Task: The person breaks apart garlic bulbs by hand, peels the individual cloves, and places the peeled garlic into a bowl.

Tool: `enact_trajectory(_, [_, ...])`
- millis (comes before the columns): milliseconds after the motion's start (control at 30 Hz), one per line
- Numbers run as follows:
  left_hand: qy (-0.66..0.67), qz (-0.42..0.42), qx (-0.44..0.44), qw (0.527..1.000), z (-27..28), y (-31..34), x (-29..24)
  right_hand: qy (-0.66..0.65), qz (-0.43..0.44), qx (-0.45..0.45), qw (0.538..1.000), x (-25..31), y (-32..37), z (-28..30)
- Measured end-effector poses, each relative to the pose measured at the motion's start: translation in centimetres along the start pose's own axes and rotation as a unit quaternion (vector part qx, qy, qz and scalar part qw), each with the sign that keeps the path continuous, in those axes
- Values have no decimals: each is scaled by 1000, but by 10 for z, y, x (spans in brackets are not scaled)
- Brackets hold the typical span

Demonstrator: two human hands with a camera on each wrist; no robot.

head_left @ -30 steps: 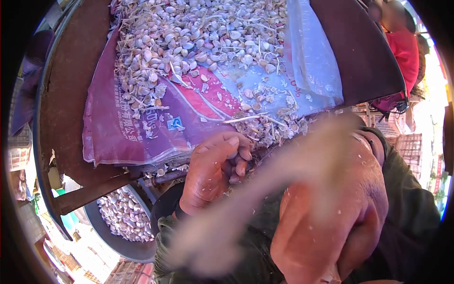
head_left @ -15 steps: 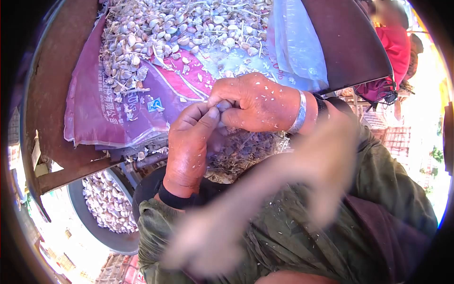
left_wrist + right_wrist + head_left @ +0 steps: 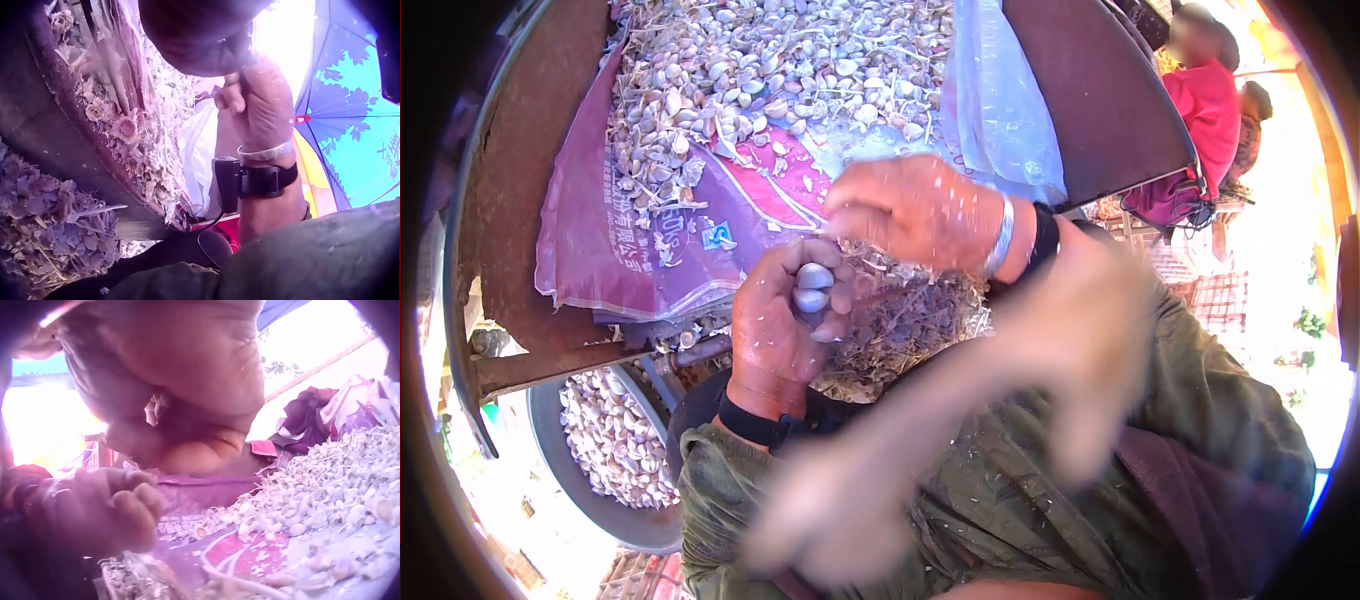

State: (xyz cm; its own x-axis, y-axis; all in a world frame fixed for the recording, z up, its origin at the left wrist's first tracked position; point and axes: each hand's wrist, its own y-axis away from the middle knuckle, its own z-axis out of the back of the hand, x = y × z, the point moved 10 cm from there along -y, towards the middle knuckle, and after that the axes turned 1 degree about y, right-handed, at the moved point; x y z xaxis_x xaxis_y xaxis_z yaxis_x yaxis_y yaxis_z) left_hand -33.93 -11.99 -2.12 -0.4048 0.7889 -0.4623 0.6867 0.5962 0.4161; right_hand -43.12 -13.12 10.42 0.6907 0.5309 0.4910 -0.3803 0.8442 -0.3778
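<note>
Narrow gap between left hand [image 3: 775, 320] and right hand [image 3: 920, 215]; table edge [image 3: 550, 368] partly overhangs basin [image 3: 635, 525].

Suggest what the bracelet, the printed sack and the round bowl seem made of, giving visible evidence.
Bracelet: probably polished metal, silvery with bright highlights.
Printed sack: most likely plastic, fairly smooth, with a slight sheen and a pale, crinkled edge.
Round bowl: smooth, dull grey; metal or plastic, the look leaves it open.

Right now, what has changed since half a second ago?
The hands, together then, have parted: the left hand has dropped slightly and opened upward, cradling two cloves; the right hand sits above it, its grip unclear. The garlic pile, sack and basin look unchanged.
</note>
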Motion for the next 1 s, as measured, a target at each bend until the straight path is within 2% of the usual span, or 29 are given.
enact_trajectory(67, [20,-5,-8,1000,3,3,-2,83,15,-60,995,-47,-6,10])
enact_trajectory(133, [6,-15,3,1000,8,1,-7,136,-46,-51,988,-101,-16,10])
enact_trajectory(200, [4,-15,-10,1000,9,0,-9,222,-64,-12,973,-157,-22,-5])
enact_trajectory(267, [-8,-16,-19,1000,9,-2,-9,267,-108,45,956,-182,-28,-17])
enact_trajectory(367, [-28,-23,-23,999,10,-4,-10,296,-188,165,922,-206,-39,-38])
enact_trajectory(500, [-50,-35,-25,998,6,-5,-13,238,-243,169,925,-190,-39,-29])
enact_trajectory(600, [-72,-38,-25,996,6,-5,-12,218,-216,158,939,-187,-33,-30])
enact_trajectory(700, [-96,-41,-26,994,5,-6,-12,-17,-383,212,899,-189,-6,-34])
enact_trajectory(767, [-106,-46,-32,993,5,-5,-12,-246,-388,128,879,-186,6,-39])
enact_trajectory(800, [-107,-47,-35,993,6,-6,-12,-356,-381,84,849,-178,7,-38])
enact_trajectory(833, [-108,-48,-38,992,6,-6,-12,-455,-348,78,816,-164,6,-40])
enact_trajectory(900, [-115,-44,-45,991,8,-8,-10,-510,-306,87,799,-136,2,-37])
enact_trajectory(1000, [-122,-38,-61,990,3,-6,-11,-580,-201,105,782,-51,-11,-17])
